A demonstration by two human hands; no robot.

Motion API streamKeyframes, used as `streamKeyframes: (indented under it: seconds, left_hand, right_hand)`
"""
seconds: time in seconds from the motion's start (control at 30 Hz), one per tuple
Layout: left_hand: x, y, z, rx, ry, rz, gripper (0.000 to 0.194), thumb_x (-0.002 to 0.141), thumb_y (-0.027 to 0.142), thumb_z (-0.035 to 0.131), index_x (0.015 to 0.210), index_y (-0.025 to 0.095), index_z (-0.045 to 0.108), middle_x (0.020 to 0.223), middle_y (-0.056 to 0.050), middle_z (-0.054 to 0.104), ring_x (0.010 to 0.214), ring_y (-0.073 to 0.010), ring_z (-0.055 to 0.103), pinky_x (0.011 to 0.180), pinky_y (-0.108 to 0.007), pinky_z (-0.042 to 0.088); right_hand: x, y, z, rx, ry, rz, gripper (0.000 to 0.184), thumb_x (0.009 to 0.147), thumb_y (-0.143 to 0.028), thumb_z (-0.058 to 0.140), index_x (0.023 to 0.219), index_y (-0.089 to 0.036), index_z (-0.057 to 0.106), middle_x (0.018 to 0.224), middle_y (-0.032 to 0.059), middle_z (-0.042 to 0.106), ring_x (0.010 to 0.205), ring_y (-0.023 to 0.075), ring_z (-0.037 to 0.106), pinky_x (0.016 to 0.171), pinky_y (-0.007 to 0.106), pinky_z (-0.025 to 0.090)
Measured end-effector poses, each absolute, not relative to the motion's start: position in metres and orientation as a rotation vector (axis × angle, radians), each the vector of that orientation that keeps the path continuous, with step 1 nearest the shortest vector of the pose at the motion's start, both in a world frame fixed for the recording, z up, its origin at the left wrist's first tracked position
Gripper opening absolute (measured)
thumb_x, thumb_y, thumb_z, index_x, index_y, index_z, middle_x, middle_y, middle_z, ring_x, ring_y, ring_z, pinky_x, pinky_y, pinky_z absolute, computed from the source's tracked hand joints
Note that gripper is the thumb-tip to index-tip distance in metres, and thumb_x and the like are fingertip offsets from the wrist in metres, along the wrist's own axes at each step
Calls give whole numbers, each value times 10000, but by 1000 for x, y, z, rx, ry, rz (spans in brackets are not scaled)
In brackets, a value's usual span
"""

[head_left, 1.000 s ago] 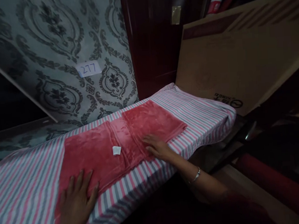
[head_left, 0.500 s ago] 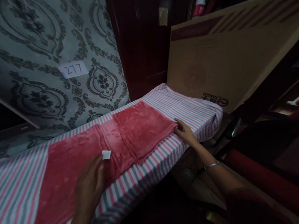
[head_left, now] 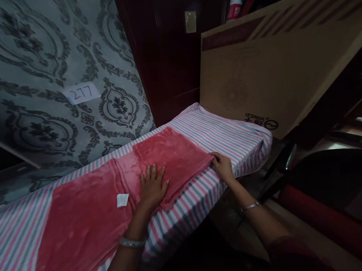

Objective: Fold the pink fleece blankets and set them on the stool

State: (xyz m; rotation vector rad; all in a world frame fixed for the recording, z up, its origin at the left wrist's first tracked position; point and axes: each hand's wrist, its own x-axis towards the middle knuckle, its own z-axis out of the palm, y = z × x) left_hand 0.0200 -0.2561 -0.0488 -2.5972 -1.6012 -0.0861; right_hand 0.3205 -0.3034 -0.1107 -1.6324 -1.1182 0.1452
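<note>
A plush red blanket lies along a narrow surface under a striped sheet, with its right part folded over in layers. My left hand rests flat on it near the middle, fingers spread, at the edge of the right folded part. At the near right corner of the blanket, my right hand pinches the layered edge between thumb and fingers. A small white tag shows on the blanket to the left of my left hand.
Behind stands a patterned wall bearing a paper label marked 277. A large cardboard box leans beyond the right end, beside a dark red panel. A bottle stands behind the box.
My left hand has moved right, from beside the white tag to lying flat on the blanket's middle. My right hand stays at the corner. The view has shifted slightly.
</note>
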Motion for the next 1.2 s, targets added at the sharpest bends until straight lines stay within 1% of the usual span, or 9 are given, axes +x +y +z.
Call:
streamKeyframes:
  seconds: [0.17, 0.33, 0.43, 0.57, 0.63, 0.77, 1.0, 1.1, 1.2]
  left_hand:
    - [18, -258, -51, -2607, -1604, -70, 582, 969, 433, 409, 1527, 281, 350, 1643, -95, 178, 1512, -332, 133, 1175, -599, 199]
    - [18, -259, -43, -2633, -1658, -48, 599, 956, 448, 416, 1526, 275, 353, 1641, -102, 180, 1511, -341, 128, 1175, -602, 184]
    - [23, -255, -26, -2684, -1688, 17, 582, 941, 475, 436, 1485, 267, 428, 1601, -124, 305, 1476, -364, 240, 1151, -623, 223]
    - [44, -225, 7, -2732, -1649, -7, 493, 972, 407, 376, 1388, 196, 535, 1447, -146, 523, 1346, -307, 465, 1141, -515, 308]
    - [58, -199, 21, -2713, -1669, -17, 515, 974, 393, 373, 1430, 179, 482, 1492, -149, 475, 1386, -292, 423, 1170, -493, 265]
    - [78, -143, 31, -2643, -1729, -34, 600, 969, 444, 375, 1513, 192, 349, 1606, -143, 286, 1495, -295, 215, 1198, -544, 157]
    - [80, -101, -3, -2491, -1916, -21, 733, 933, 622, 317, 1543, 215, 303, 1632, -166, 193, 1504, -381, 117, 1172, -639, 103]
    - [78, -103, -25, -2414, -1993, -95, 755, 915, 659, 313, 1553, 257, 279, 1640, -151, 169, 1487, -441, 126, 1128, -710, 125]
    - [77, -103, -39, -2358, -1990, -179, 768, 896, 684, 327, 1545, 275, 301, 1636, -139, 198, 1479, -461, 127, 1111, -728, 133]
  right_hand:
    - [313, -308, -110, -1687, -1090, 150, 418, 785, -274, 418, 1073, -207, 714, 882, 50, 742, 749, 226, 661, 727, 334, 510]
    - [309, -310, -105, -1691, -1110, 156, 427, 789, -301, 418, 1092, -220, 708, 945, 52, 743, 810, 239, 661, 764, 353, 515]
    - [309, -310, -107, -1693, -1121, 165, 446, 791, -307, 409, 1124, -226, 694, 946, 49, 742, 813, 241, 661, 786, 369, 521]
    - [317, -313, -112, -1586, -1146, 201, 488, 806, -317, 363, 1163, -203, 675, 1092, 71, 726, 987, 259, 666, 895, 407, 521]
    - [322, -310, -110, -1530, -1141, 209, 503, 841, -331, 337, 1203, -194, 659, 1154, 80, 711, 1064, 259, 653, 936, 419, 518]
    - [320, -278, -85, -1517, -1304, 81, 502, 948, -413, 336, 1308, -197, 612, 1295, 100, 650, 1218, 263, 585, 1063, 456, 448]
    - [270, -150, -26, -1732, -1928, 110, 602, 957, -412, 463, 1515, -202, 374, 1584, 139, 313, 1462, 313, 280, 1141, 546, 303]
    - [263, -120, -36, -1801, -2093, 153, 612, 964, -456, 464, 1521, -224, 358, 1606, 126, 263, 1484, 305, 219, 1155, 574, 236]
    - [270, -113, -64, -1801, -2097, 144, 611, 978, -511, 424, 1518, -231, 366, 1608, 134, 254, 1468, 297, 266, 1148, 544, 259]
